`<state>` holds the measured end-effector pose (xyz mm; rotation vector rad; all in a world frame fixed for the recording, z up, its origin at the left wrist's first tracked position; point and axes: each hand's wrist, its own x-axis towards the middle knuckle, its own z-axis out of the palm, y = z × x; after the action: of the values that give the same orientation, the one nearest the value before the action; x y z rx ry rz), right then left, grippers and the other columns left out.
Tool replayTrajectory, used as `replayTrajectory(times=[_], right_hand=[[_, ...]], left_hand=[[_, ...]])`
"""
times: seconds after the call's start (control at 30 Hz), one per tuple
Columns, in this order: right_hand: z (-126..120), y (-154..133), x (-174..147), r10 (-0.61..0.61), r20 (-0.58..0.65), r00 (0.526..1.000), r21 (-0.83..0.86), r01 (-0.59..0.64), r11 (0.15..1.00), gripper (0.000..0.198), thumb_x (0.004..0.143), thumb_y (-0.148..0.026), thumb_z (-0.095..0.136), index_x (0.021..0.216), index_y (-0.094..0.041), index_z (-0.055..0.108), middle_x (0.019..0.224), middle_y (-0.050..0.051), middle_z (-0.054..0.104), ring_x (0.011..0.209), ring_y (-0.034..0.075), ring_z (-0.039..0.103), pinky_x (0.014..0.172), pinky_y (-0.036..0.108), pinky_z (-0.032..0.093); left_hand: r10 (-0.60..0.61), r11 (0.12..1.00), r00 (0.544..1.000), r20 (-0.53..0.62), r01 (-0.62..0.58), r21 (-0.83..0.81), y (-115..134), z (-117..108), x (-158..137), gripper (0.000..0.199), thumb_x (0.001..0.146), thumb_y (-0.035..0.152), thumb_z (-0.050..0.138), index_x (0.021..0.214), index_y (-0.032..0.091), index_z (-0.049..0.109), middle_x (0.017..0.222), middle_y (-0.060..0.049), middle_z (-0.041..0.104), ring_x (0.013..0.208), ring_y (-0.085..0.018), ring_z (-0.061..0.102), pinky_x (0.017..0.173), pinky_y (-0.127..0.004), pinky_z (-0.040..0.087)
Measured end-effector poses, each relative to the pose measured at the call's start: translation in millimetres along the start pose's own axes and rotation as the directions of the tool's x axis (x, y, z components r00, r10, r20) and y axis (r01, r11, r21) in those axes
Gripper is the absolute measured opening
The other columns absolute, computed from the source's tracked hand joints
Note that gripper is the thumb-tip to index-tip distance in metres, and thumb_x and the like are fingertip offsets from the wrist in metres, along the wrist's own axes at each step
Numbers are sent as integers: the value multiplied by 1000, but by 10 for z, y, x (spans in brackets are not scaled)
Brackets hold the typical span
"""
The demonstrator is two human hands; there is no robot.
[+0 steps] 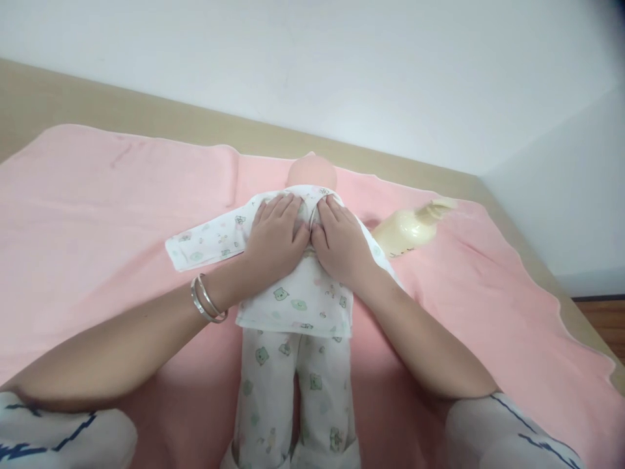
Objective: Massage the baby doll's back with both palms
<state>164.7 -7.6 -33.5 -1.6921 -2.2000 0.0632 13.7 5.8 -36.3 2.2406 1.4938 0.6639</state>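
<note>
A baby doll lies on a pink blanket (122, 241), with its smooth round head (312, 170) at the far end. It wears a white top (293, 303) and matching trousers (319, 384), both printed with small green animals. My left hand (278, 234) rests on the left side of the doll's chest, fingers stretched out. Flat against the other side of the chest is my right hand (339, 238), fingers also extended. The two thumbs nearly meet at the middle of the top. One sleeve reaches out to the left; my right arm partly covers the other.
A cream pump bottle (410, 228) lies on its side on the blanket, right of the doll. The blanket covers a light wooden surface (146, 107), whose far edge meets a white wall (342, 71). Brown wood (603, 319) shows at the far right.
</note>
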Motion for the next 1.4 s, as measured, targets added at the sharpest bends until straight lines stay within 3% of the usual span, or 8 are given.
replayTrajectory(times=[0.17,0.37,0.6,0.77,0.93,1.07,1.23,1.4], right_hand=[[-82,-73,-67,14,62,998,-51,-11,999,60,101,-27,25,149,3,42,156,24,47,149,34,40,124,54,33],[-124,-148,-155,22,86,996,-109,-13,994,60,102,-28,27,151,4,41,156,25,46,150,35,39,124,52,32],[-151,34,28,9,153,988,-20,-6,1000,57,102,-31,33,148,1,43,160,24,40,153,33,34,124,53,32],[-213,-12,-8,1,209,978,-90,18,996,59,105,-32,30,150,4,40,161,25,37,153,35,32,124,53,32],[-291,-242,-222,4,176,984,-251,41,967,60,105,-31,34,152,6,40,155,28,45,147,39,42,123,52,34],[-282,-284,-226,-23,141,990,-271,61,961,55,103,-25,34,145,7,49,145,29,56,140,38,51,120,49,38],[-187,-123,-39,30,123,992,-168,-9,986,57,104,-29,36,149,6,44,154,27,48,148,34,42,124,46,34],[-227,-93,-44,-13,189,982,-188,49,981,61,106,-34,34,149,8,40,156,29,43,149,37,39,124,50,33]], left_hand=[[-3,1000,1000,15,3,-21,-9,-29,9,60,96,32,35,150,8,43,161,-16,40,153,-30,30,129,-56,17],[1,999,997,79,-4,38,-23,-117,28,59,100,41,34,152,13,42,161,-16,39,152,-34,32,124,-73,-1],[142,972,988,60,-151,179,130,-105,-149,57,102,26,24,149,-1,42,159,-21,42,153,-33,30,129,-62,11],[149,985,982,119,-158,63,117,-128,-117,61,97,22,25,151,-2,40,162,-18,37,156,-27,26,130,-49,18],[48,999,990,131,-46,-15,-70,-170,101,65,98,34,28,152,-1,38,164,-19,34,155,-29,26,129,-51,20],[52,999,996,79,-53,10,-133,-117,129,65,100,38,27,150,-2,40,161,-22,38,153,-32,29,129,-53,20],[63,992,995,78,-72,106,42,-94,-76,60,101,28,24,151,-1,39,161,-21,37,155,-33,27,127,-57,21],[81,991,987,138,-94,94,128,-159,-129,60,98,22,23,152,0,38,163,-19,34,156,-29,24,129,-55,20]])
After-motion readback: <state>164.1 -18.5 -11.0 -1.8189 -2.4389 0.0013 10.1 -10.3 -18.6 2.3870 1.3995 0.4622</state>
